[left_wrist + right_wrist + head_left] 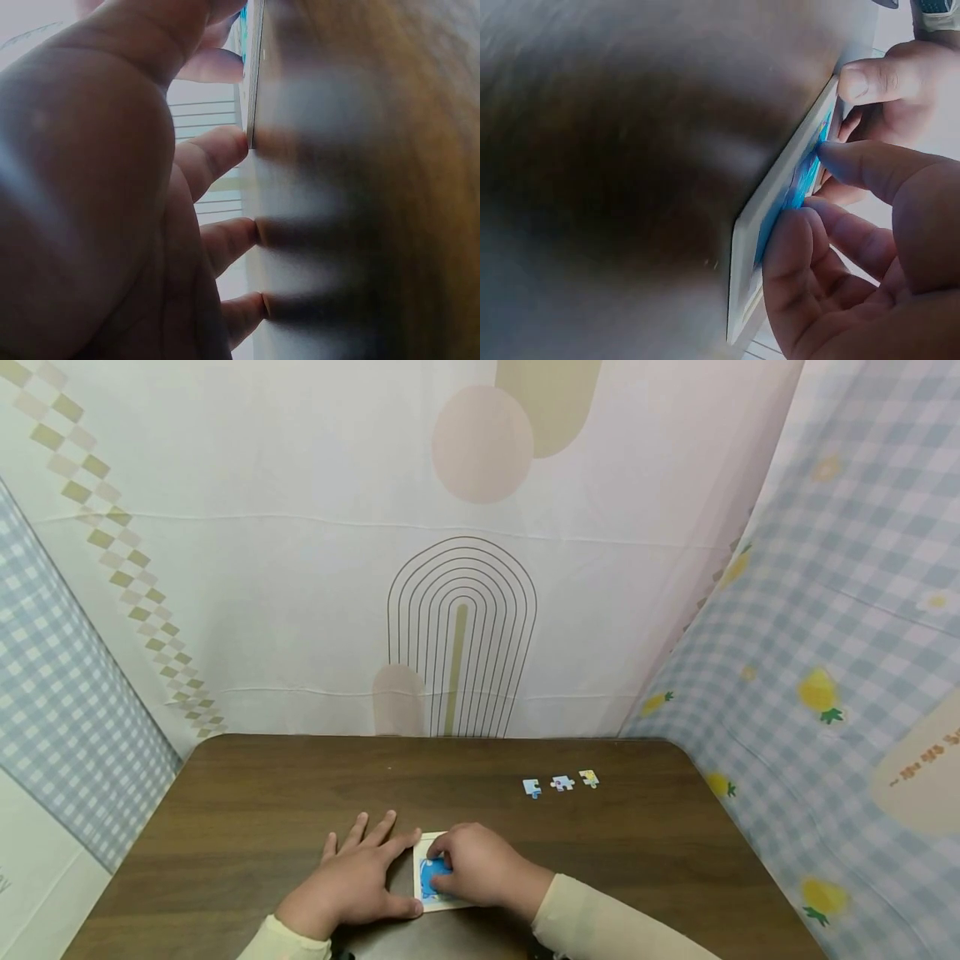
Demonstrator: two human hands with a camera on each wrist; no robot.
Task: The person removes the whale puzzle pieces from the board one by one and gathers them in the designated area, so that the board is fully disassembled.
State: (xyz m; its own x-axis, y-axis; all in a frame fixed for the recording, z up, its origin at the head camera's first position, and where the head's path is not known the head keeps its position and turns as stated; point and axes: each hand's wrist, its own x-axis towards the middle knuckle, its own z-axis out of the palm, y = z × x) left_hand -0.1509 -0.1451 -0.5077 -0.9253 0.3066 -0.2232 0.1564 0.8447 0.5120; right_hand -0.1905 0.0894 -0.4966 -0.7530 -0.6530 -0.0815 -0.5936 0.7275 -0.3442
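Observation:
A small puzzle tray with a cream wooden rim [417, 888] lies flat on the table, a blue picture inside it. My left hand [352, 878] is spread beside it, with thumb and index fingertip against the tray's left edge. Over the tray, my right hand [483, 867] has its fingers bent and pinches a blue puzzle piece [429, 875] between thumb and fingers. The right wrist view shows that thumb and the fingertips on the blue surface [805, 174], low in the tray. The right hand hides much of the picture, so the piece's outline cannot be made out.
Three loose jigsaw pieces, a blue one [532, 788], a pale blue one [562, 783] and a yellow one [589, 778], lie in a row toward the back right of the brown table [285, 785]. Patterned cloth [315, 610] hangs behind and at both sides.

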